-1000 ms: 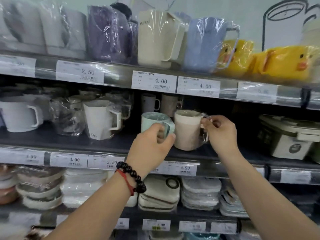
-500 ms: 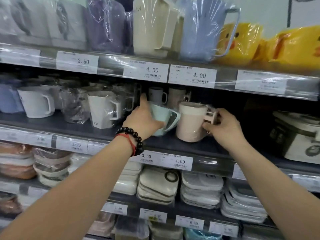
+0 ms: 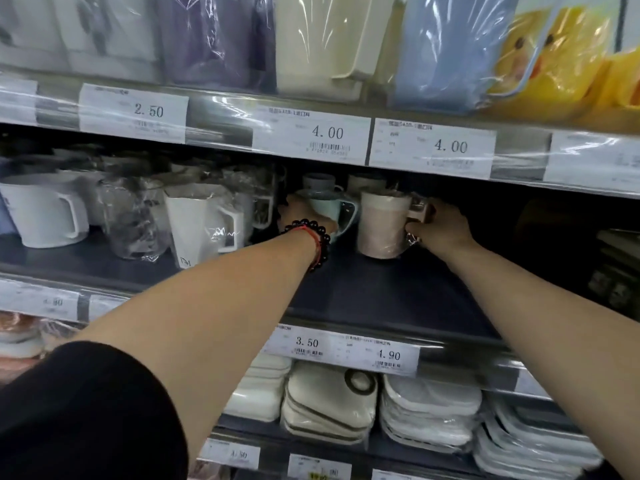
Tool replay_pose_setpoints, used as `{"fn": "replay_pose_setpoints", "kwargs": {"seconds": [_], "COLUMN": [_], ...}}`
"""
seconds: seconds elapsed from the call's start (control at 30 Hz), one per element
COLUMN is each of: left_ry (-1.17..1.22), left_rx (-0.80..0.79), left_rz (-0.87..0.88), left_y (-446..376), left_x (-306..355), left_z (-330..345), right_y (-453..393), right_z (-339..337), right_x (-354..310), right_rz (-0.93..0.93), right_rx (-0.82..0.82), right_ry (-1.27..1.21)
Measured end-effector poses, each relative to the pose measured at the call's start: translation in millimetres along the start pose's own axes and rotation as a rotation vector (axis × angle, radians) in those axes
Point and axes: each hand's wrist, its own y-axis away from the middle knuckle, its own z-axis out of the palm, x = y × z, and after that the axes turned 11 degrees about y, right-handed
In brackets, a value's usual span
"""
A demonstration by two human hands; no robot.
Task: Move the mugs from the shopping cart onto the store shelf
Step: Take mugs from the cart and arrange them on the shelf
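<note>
Both arms reach deep onto the middle shelf: right hand pinches the beige mug by its handle, left hand cups the tilted teal mug. Risk: that tilt clips the beige mug or the mugs behind; slippery wrap could slide.

You see the pink mug matt under thin glossy plastic wrap; the mint mug looks smooth. The shelf board is dark, matt. Price labels are paper behind shiny strips.
</note>
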Motion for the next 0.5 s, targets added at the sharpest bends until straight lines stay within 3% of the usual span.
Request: {"fn": "replay_pose_setpoints", "kwargs": {"seconds": [0.5], "left_ry": [0.156], "left_rx": [0.016], "left_rz": [0.041], "left_y": [-59.9], "left_x": [-12.7], "left_z": [34.0], "right_y": [-57.4], "right_z": [41.5], "right_x": [-10.7], "right_rz": [0.079], "right_rx": [0.02], "right_ry": [0.016]}}
